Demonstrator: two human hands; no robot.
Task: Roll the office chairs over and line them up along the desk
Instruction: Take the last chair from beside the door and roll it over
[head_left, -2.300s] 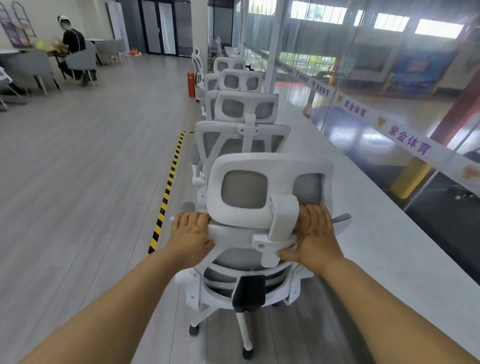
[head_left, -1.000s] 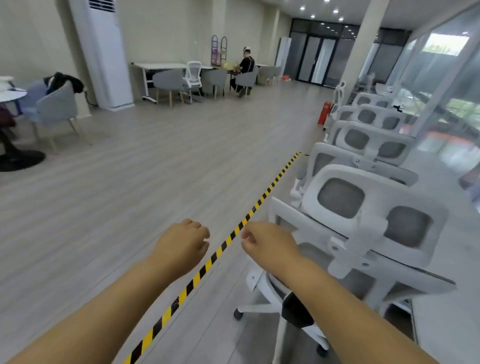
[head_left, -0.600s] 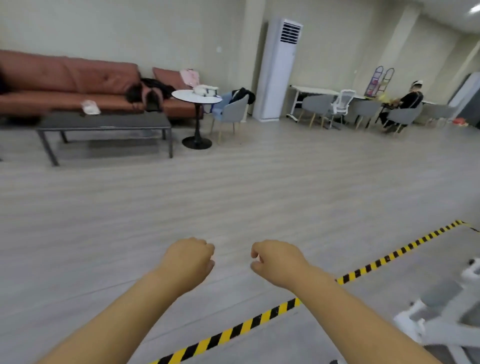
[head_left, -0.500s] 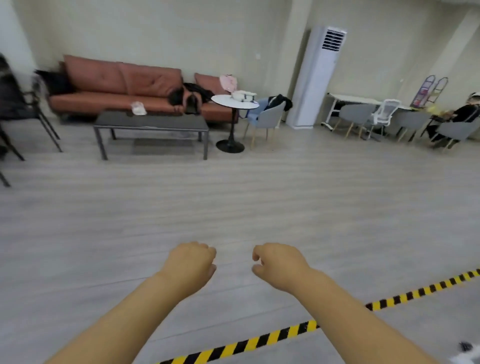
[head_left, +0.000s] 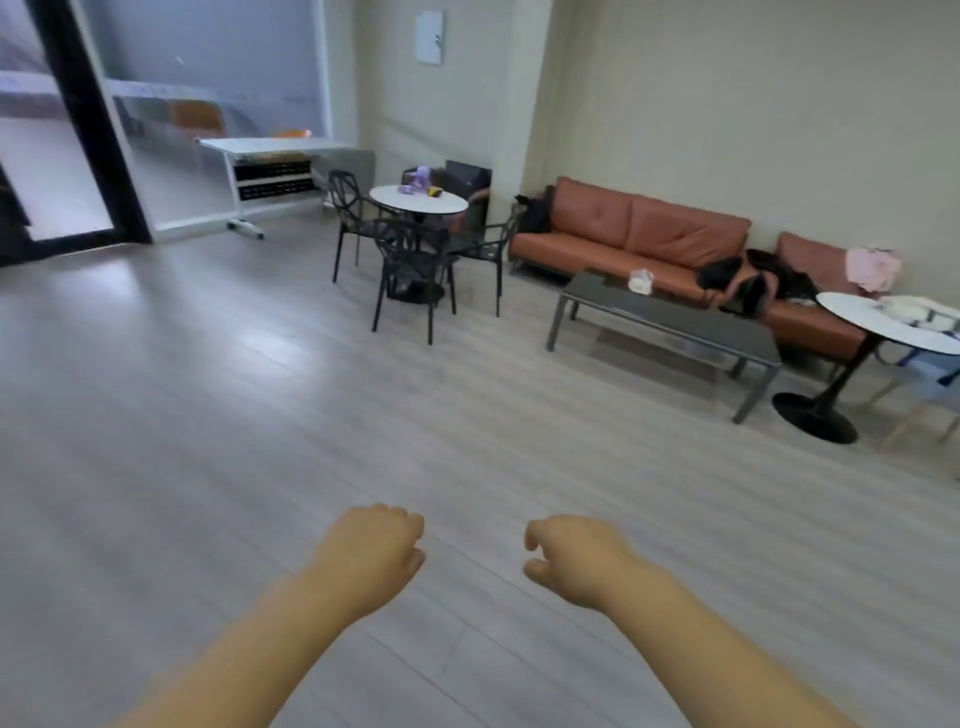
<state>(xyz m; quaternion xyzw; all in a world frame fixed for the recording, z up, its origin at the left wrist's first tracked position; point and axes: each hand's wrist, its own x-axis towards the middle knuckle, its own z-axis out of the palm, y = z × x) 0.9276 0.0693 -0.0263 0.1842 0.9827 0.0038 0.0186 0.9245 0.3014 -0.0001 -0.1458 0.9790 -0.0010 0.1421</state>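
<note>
The left hand (head_left: 371, 545) and the right hand (head_left: 571, 558) were held out side by side above the grey floor (head_left: 208, 415), well in front of the orange sofa (head_left: 639, 234). Both had the fingers loosely curled and held nothing. A dark low table (head_left: 670, 317) stood just before the sofa, and a round white table (head_left: 418, 200) with black chairs (head_left: 410, 270) stood left of it. Where the office chairs were, I cannot tell.

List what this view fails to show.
- The office chairs and desk: outside the head view entirely.
- Palms of left hand and right hand: turned away from the camera.
- The near round table: cut off by the right edge.
- The items on far round table: too small to identify.
</note>
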